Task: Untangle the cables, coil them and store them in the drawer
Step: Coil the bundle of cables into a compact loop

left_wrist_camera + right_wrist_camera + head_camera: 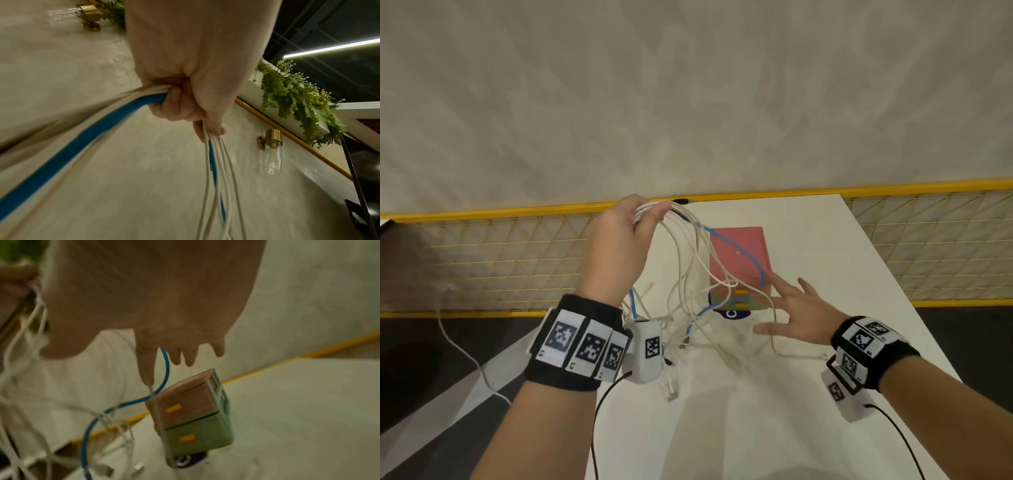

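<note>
Left hand (619, 236) raised, fist gripping cables (688, 246); right hand (796, 313) splayed, fingers straight

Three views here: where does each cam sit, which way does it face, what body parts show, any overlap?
Head: worn on the head, looking forward and down at the white table; both forearms, left hand gripping the cable bundle, right hand open.
Left wrist: looks along the left hand and upward at the wall; fingers round the cables.
Right wrist: looks along the spread right hand down at the drawer unit.
Shared: head and right wrist both show the drawer unit and blue cable.
</note>
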Available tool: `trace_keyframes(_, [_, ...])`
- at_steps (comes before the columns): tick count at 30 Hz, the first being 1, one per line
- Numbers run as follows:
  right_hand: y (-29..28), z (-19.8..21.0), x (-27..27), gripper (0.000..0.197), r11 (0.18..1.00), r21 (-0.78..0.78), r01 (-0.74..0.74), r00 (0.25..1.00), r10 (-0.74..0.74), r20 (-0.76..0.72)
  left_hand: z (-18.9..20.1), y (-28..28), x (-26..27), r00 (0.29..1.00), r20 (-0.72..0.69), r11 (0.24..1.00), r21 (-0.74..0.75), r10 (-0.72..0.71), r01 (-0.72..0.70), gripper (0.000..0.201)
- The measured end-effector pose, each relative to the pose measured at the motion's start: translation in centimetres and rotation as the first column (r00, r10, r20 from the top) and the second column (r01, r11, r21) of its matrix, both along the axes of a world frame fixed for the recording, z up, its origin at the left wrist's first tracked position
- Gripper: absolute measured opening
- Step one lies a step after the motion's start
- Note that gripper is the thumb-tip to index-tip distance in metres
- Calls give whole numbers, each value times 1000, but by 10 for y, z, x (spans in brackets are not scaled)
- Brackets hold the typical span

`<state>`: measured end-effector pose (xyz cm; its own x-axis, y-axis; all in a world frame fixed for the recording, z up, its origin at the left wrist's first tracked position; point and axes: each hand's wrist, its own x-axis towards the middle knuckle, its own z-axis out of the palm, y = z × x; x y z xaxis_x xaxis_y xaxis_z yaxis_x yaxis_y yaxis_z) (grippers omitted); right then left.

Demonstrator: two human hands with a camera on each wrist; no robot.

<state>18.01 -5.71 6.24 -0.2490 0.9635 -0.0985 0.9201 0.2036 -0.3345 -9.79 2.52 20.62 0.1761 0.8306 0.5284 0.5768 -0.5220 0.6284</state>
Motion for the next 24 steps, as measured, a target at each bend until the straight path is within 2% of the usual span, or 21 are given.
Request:
trace_keyframes(1, [-1,8,-4,62,999,27,28,979,-22,-203,0,-1,1,1000,3,1000,-4,-10,10,33])
trace_keyframes(3, [2,27,-15,57,951,216,220,824,-63,-563,-1,-1,3,999,-17,999,-23,-41,41,33])
trace_keyframes(4, [6,37,-23,65,904,296,309,756,-44,-653,-2,-3,6,998,-31,997,-36,-63,62,31])
trace_keyframes(5, [9,49,-33,75,870,355,343,729,-8,-685,-3,-6,10,995,-38,995,-53,-92,90,27])
trace_keyframes(6, [15,61,-44,84,856,394,334,726,33,-687,-4,-9,15,991,-43,990,-68,-123,120,23])
trace_keyframes(8, [26,80,-69,92,896,375,238,710,103,-697,-3,-17,24,984,-61,984,-72,-165,161,16])
trace_keyframes(11, [38,82,-90,65,954,264,143,627,119,-770,2,-21,32,985,12,984,-40,-173,173,18])
trace_keyframes(12, [39,76,-91,57,954,263,145,633,115,-766,3,-19,31,985,58,986,-34,-163,165,21])
trace_keyframes(17, [31,37,-77,33,961,222,165,765,17,-644,11,-15,25,975,203,996,13,-92,91,26])
trace_keyframes(19, [28,20,-70,24,967,158,202,763,-54,-644,17,-16,25,967,243,997,26,-73,68,22])
trace_keyframes(22, [24,4,-58,31,977,100,186,748,-75,-660,25,-17,29,958,282,998,42,-58,48,21])
trace_keyframes(24, [21,-3,-49,30,979,121,163,805,-61,-590,30,-16,31,946,320,998,46,-58,45,24])
